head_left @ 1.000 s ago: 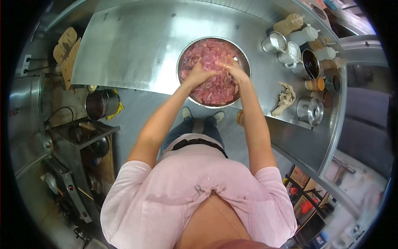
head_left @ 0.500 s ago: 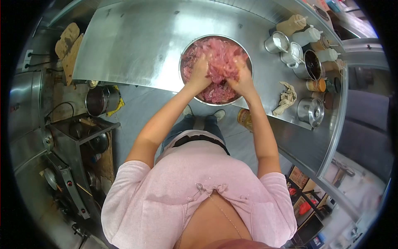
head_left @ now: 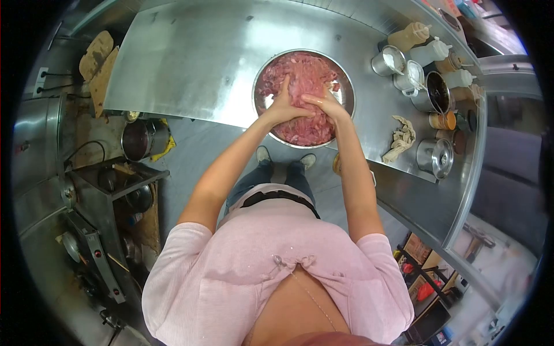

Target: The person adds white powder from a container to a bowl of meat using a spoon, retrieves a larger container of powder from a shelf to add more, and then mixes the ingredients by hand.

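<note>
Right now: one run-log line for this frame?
left hand: pressing sliced raw meat | right hand: on meat | steel bowl on counter

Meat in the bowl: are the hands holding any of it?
No clear grip: left hand and right hand press flat on the meat in the bowl.

Wearer's top: a pale pink, fine-ribbed short-sleeved shirt (head_left: 242, 271), sleeves ending above the elbows, forearms bare, with a deep open neckline gathered at the centre front by a small silver pin or clasp (head_left: 278, 262); a thin chain necklace (head_left: 314, 300) runs down from it. Below the shirt hem, a dark waistband or belt (head_left: 277, 199) shows, then blue denim jeans (head_left: 259, 176) and light-coloured shoes (head_left: 262, 154). Both hands, left hand (head_left: 281, 106) and right hand (head_left: 326, 104), are bare: no gloves, rings or watch discernible.
</note>
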A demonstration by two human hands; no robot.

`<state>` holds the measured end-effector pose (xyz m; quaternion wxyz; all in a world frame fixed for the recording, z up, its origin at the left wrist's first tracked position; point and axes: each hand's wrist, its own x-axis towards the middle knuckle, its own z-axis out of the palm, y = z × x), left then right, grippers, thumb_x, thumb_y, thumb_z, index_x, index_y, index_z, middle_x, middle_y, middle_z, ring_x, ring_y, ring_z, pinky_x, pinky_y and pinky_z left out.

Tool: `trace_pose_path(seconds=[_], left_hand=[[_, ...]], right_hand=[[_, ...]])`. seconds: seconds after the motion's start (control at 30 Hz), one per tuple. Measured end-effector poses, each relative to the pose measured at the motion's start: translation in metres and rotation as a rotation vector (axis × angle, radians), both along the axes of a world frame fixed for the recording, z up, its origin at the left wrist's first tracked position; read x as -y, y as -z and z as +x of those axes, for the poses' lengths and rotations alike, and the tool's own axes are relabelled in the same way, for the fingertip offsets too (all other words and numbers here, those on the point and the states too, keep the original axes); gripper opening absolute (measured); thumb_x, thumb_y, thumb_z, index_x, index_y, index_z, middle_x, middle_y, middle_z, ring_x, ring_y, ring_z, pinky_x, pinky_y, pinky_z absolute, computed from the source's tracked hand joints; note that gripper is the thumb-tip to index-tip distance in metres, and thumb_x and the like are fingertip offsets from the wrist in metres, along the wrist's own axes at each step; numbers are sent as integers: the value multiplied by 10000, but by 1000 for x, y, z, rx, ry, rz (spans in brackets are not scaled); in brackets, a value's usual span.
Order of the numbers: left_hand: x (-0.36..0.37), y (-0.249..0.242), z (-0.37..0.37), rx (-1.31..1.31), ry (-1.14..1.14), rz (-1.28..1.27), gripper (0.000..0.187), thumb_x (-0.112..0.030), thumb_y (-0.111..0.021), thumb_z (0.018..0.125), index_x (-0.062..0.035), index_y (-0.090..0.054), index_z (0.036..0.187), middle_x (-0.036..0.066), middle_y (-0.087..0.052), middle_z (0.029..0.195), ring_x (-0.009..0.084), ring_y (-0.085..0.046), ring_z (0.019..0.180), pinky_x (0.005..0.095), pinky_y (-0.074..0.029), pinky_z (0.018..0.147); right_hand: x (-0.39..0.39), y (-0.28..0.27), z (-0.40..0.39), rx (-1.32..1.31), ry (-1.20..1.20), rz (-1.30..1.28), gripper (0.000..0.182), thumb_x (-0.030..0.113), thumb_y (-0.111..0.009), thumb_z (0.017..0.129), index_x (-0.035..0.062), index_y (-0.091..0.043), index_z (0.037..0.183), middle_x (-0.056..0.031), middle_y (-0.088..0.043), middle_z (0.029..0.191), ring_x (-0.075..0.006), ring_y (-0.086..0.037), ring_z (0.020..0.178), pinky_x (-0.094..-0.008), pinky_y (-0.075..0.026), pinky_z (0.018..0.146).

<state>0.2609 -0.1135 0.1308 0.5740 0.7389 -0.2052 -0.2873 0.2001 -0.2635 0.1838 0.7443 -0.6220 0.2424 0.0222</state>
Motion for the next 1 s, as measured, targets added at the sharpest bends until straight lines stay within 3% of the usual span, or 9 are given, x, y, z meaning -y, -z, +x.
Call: trace_pose_path(seconds=[0.2,0.3,0.43,0.53,0.6,0.63,0.8,0.9,1.0], left_hand=[[7,-52,5,111,139,-135,804,-221,-753,623,-35,-353,1295,165,-495,1209,250,-437,1164,345,-320,989],[9,-77,-6,322,-75,-103,599,-207,-717,672,-61,-476,1200,109,-593,1056,237,-518,1043,358,-368,937],[9,-71,9,621,78,-227,485,-207,-680,708,-72,-525,1147,134,-561,1111,254,-500,1067,382,-388,923],[-4,-62,13,457,220,-73,473,-215,-667,721,-99,-524,1157,179,-475,1207,294,-459,1125,409,-388,925],[-24,-57,8,525,204,609,499,-246,-669,722,-74,-510,1162,241,-347,1288,385,-391,1168,421,-343,975],[-30,-57,7,526,205,609,499,-246,-669,722,-74,-510,1162,241,-347,1288,385,-391,1168,421,-343,975],[-35,-42,-1,401,31,410,1032,-351,-777,593,15,-181,1352,294,-316,1286,432,-367,1171,383,-322,997],[-10,-20,1,193,58,198,1212,-377,-804,546,32,-13,1369,307,-352,1259,398,-398,1160,341,-332,986],[12,-14,-5,189,-77,21,982,-325,-801,556,6,-282,1321,261,-492,1147,336,-492,1084,332,-390,918]], right_hand=[[7,-28,7,166,-56,-119,624,144,-746,669,-7,-460,1203,-130,-627,959,-211,-614,844,-311,-476,716],[8,-63,0,339,-66,-631,301,-18,-604,700,-16,-588,1000,-71,-649,883,-146,-593,803,-260,-451,774],[-1,-92,-5,371,-2,-784,364,-23,-572,701,-12,-562,1065,-106,-637,918,-160,-593,841,-249,-446,774],[7,-47,-12,326,-161,-696,457,2,-594,694,-7,-517,1145,-170,-591,1021,-212,-577,944,-275,-439,813],[18,-34,-22,319,-536,-1103,594,83,-637,669,83,-467,1239,-253,-484,1172,-348,-529,1010,-346,-449,819],[24,-42,-22,42,-573,-817,618,127,-674,692,31,-433,1253,-262,-439,1218,-366,-473,1092,-357,-400,919],[47,34,-18,18,-103,-739,697,208,-713,698,-35,-388,1265,-228,-467,1203,-319,-468,1113,-360,-373,946],[21,31,0,51,-2,-114,734,238,-733,688,-29,-372,1268,-174,-477,1200,-264,-469,1110,-351,-395,917],[10,9,11,-112,-17,29,722,203,-749,676,-6,-375,1258,-123,-516,1143,-207,-513,1032,-318,-441,835]])
